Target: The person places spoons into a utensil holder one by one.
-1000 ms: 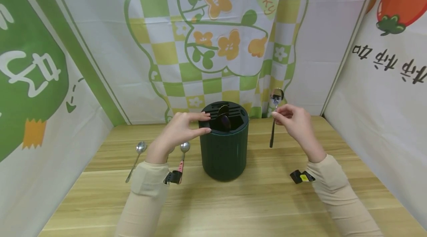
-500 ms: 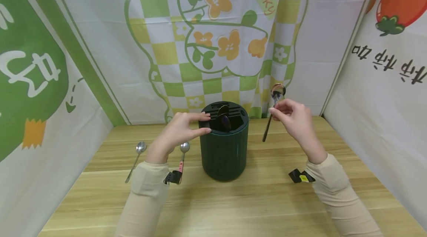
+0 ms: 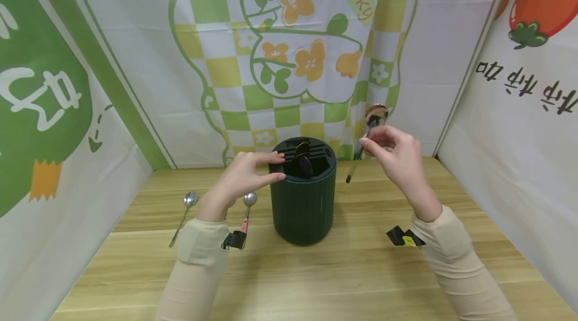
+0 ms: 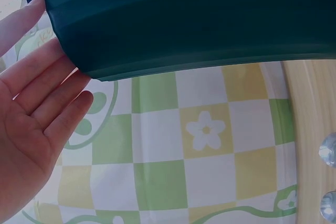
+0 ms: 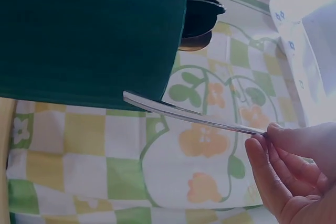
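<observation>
A dark green ribbed utensil holder (image 3: 303,210) with a slotted black top stands upright on the table. Two dark spoon bowls (image 3: 303,163) poke out of its opening. My left hand (image 3: 246,173) rests on the holder's left rim, fingers and thumb fairly straight; in the left wrist view its fingertips touch the green wall. To the right of the holder, my right hand (image 3: 395,153) pinches a metal spoon (image 3: 376,116) between thumb and fingers, bowl up. The spoon's handle slants down toward the holder, and in the right wrist view the handle (image 5: 194,119) overlaps the holder's rim.
On the left of the wooden table (image 3: 343,281) lie a plain metal spoon (image 3: 190,199) and a spoon with a pink handle (image 3: 245,224). Another spoon bowl is mostly hidden by my left wrist. A checkered curtain (image 3: 221,71) hangs behind.
My right hand has risen slightly and moved a little left with the spoon. The handle has tilted, its lower end swinging left toward the holder. My left hand has stayed put.
</observation>
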Action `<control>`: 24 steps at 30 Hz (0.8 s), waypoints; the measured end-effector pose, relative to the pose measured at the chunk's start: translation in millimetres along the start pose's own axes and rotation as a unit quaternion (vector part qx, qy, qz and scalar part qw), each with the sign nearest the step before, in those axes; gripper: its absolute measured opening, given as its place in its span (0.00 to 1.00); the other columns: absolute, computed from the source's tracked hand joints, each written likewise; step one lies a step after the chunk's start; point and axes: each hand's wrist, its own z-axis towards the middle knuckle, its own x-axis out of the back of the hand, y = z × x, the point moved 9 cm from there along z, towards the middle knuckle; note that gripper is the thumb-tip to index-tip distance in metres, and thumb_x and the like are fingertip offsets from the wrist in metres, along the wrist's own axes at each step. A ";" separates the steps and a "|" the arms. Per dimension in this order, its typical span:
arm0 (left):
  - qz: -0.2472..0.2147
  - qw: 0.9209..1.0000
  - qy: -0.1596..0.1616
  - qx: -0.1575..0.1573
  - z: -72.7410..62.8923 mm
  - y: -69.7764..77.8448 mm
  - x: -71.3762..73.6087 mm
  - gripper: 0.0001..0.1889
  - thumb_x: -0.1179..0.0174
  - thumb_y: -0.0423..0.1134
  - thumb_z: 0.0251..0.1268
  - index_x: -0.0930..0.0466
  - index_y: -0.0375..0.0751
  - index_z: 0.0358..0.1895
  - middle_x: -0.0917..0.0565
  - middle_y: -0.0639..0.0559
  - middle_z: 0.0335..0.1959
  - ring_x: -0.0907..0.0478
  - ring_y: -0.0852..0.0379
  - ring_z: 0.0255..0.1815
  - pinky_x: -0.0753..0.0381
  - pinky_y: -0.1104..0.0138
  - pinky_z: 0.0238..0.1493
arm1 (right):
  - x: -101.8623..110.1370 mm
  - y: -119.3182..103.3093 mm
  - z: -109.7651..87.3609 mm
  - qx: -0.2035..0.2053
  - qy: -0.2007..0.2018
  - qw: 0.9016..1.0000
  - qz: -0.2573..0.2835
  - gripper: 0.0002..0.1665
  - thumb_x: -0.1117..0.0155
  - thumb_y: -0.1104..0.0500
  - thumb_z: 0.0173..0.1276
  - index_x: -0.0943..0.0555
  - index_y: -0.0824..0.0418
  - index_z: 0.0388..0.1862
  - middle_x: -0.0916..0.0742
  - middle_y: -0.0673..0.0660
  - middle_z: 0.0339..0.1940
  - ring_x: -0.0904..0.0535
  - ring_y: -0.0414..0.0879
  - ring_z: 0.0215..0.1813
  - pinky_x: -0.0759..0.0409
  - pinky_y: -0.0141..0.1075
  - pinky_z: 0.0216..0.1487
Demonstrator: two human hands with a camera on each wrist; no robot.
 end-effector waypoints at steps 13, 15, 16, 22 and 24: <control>-0.010 1.000 0.000 0.004 -0.5 0.0 0.1 0.23 0.36 0.51 0.60 0.20 0.46 0.57 0.22 0.57 0.61 0.31 0.53 0.67 0.29 0.55 0.62 | 8.3 -17.2 9.6 0.008 0.034 0.998 0.049 0.14 0.33 0.51 0.63 0.17 0.62 0.35 0.12 0.56 0.30 0.20 0.30 0.28 0.23 0.23 0.38; -0.009 1.000 0.001 0.003 -0.3 -0.2 0.0 0.23 0.36 0.51 0.60 0.20 0.46 0.57 0.22 0.57 0.60 0.31 0.53 0.67 0.28 0.55 0.61 | 8.6 -19.3 10.7 0.012 0.039 0.997 0.059 0.14 0.33 0.52 0.63 0.17 0.63 0.35 0.12 0.56 0.30 0.19 0.30 0.28 0.23 0.23 0.37; -0.009 1.000 0.001 0.003 -0.3 -0.2 -0.1 0.23 0.36 0.51 0.60 0.20 0.46 0.57 0.22 0.57 0.60 0.31 0.53 0.67 0.28 0.55 0.61 | 8.6 -20.4 11.2 0.015 0.041 0.997 0.066 0.14 0.33 0.52 0.63 0.17 0.63 0.35 0.12 0.57 0.31 0.19 0.30 0.28 0.22 0.23 0.37; -0.009 1.000 0.002 0.003 -0.5 -0.2 -0.1 0.23 0.36 0.51 0.60 0.20 0.46 0.57 0.22 0.57 0.60 0.31 0.53 0.67 0.29 0.55 0.61 | 8.9 -27.3 13.9 0.034 0.062 0.992 0.105 0.10 0.32 0.58 0.62 0.17 0.65 0.36 0.12 0.59 0.32 0.19 0.30 0.29 0.21 0.23 0.34; -0.010 1.000 0.002 0.003 -0.5 -0.4 -0.2 0.23 0.36 0.51 0.60 0.20 0.46 0.57 0.22 0.56 0.60 0.31 0.53 0.67 0.29 0.55 0.61 | 8.4 -29.2 14.7 0.037 0.066 0.990 0.115 0.09 0.32 0.59 0.61 0.17 0.66 0.36 0.12 0.60 0.33 0.19 0.31 0.29 0.21 0.23 0.33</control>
